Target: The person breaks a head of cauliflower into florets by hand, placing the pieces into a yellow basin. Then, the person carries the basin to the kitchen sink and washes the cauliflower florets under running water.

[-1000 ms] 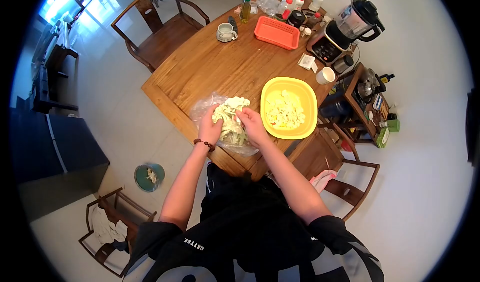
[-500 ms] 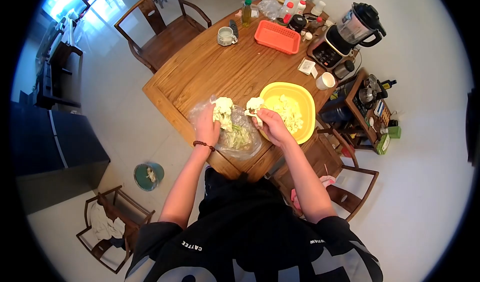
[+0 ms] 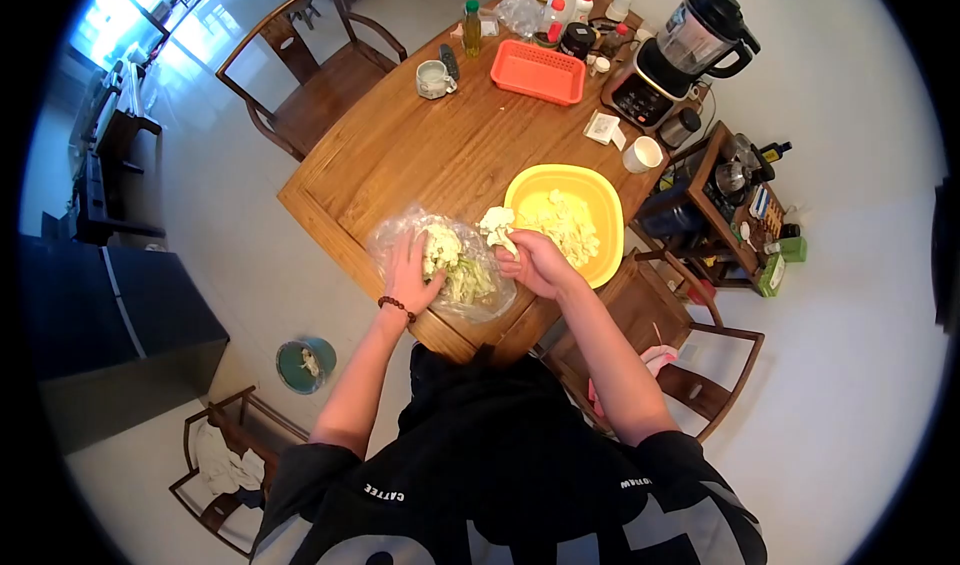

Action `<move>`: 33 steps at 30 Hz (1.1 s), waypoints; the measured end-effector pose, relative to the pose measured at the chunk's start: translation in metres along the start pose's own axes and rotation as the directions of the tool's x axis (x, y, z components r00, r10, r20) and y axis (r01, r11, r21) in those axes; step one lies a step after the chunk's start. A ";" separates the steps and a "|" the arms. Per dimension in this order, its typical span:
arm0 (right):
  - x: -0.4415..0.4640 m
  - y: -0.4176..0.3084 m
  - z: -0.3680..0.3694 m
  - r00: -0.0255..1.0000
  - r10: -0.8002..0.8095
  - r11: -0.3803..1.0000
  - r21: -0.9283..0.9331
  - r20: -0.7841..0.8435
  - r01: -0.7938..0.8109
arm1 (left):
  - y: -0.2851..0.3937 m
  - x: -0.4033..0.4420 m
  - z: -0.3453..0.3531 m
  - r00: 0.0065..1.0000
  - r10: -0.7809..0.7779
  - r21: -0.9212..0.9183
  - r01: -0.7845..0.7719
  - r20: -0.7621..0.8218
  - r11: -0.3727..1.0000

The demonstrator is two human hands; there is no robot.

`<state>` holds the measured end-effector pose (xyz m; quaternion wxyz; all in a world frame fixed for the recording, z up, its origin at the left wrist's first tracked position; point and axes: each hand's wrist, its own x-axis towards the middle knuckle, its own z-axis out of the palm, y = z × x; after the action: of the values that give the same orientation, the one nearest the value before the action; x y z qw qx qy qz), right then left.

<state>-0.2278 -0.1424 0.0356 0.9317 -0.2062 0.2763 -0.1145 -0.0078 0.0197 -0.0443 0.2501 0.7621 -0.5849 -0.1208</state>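
Observation:
My left hand [image 3: 408,280] curls around the side of a cauliflower head [image 3: 440,249], thumb at its near edge. The head sits on a clear plastic bag [image 3: 490,310], with pale green stalks and leaves [image 3: 468,281] beside it. Pinched in my right hand [image 3: 540,265] is a cauliflower floret [image 3: 497,225], held by its stem just left of a yellow basin [image 3: 612,255]. Small cauliflower pieces [image 3: 565,225] lie inside the basin.
On the wooden table [image 3: 400,155] are a red basket [image 3: 538,73], a glass mug [image 3: 435,80], an oil bottle [image 3: 472,30], a white cup [image 3: 642,155] and a blender [image 3: 670,70]. A green bin [image 3: 305,365] stands on the floor, left; chairs surround the table.
The cauliflower head has gone lower onto the bag, with my left hand on it. My right hand still holds the floret, now tilted a little differently. The whole view has shifted slightly.

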 end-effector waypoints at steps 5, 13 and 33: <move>0.012 0.004 -0.006 0.989 0.073 0.996 -0.036 -0.131 -0.079 | 0.018 0.036 -0.004 0.996 0.012 -0.197 -0.030 -0.088 0.980; 0.002 -0.005 0.014 0.925 0.137 0.971 -0.135 -0.355 -0.195 | 0.114 0.088 -0.049 0.902 0.429 -0.483 -0.357 0.044 0.800; -0.054 -0.012 -0.027 0.892 -0.140 0.987 -0.133 -0.431 0.091 | 0.191 0.113 0.037 0.929 0.329 -0.409 -0.371 -0.172 0.834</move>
<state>-0.2888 -0.1439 0.0452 0.8243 -0.2418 0.4720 -0.1981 -0.1522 -0.1335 0.0365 0.4585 0.5718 -0.6602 -0.1641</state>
